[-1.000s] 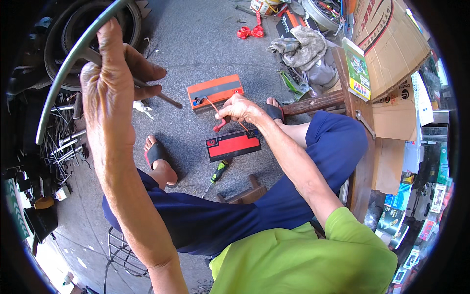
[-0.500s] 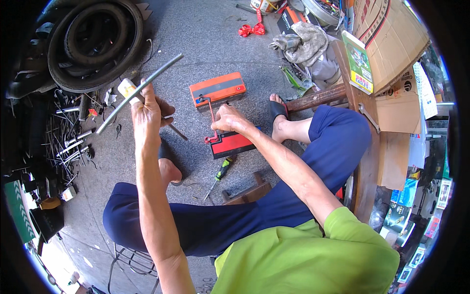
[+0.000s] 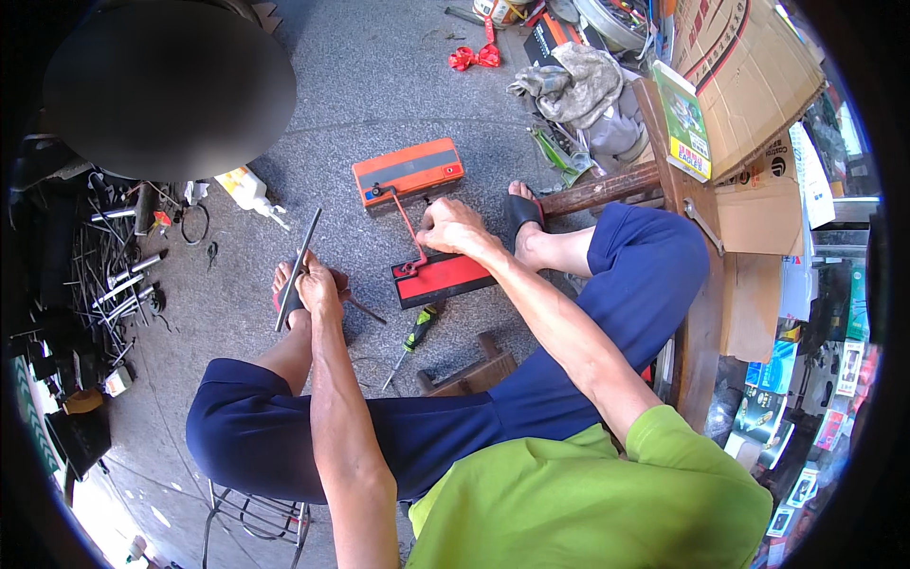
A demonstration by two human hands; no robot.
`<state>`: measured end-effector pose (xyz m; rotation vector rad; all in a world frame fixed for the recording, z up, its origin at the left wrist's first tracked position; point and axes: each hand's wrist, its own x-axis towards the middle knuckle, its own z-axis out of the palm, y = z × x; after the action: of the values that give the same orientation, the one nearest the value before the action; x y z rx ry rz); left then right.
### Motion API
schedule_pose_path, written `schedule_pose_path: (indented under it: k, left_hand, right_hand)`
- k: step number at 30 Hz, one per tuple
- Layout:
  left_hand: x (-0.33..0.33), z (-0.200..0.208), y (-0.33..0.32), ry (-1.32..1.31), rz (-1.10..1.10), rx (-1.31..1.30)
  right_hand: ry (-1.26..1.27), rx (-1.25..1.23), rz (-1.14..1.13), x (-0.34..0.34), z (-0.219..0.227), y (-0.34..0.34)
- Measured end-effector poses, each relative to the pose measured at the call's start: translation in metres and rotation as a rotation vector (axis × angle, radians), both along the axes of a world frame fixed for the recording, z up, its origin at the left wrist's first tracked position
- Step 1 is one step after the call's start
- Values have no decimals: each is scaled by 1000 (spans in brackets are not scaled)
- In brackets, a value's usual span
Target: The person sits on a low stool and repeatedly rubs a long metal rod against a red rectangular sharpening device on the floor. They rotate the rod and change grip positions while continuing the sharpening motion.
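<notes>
- Within the fingers of my left hand (image 3: 322, 289): T-handled tool (image 3: 312, 232), gripped.
- Right hand (image 3: 457, 230), fingers curled just beside red cable (image 3: 405, 217): pinching it? Can't tell.
- I'd steer that tool clear of it.

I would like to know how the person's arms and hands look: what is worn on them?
The left hand and the right hand are bare: no gloves show, nor a watch on either wrist. A short green sleeve covers the top of the right arm; the left arm shows no sleeve.
</notes>
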<state>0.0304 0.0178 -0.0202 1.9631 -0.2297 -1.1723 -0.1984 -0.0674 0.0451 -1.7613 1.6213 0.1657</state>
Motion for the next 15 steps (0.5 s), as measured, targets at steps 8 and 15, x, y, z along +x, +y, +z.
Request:
schedule_pose_path:
  k: [8,15]
  left_hand:
    - [3,-24,0,9,-33,166]
    - [1,-50,7,120,78,184]
  right_hand:
    - [-355,19,86,-18,2,4]
    - [-472,129,-82,-12,13,12]
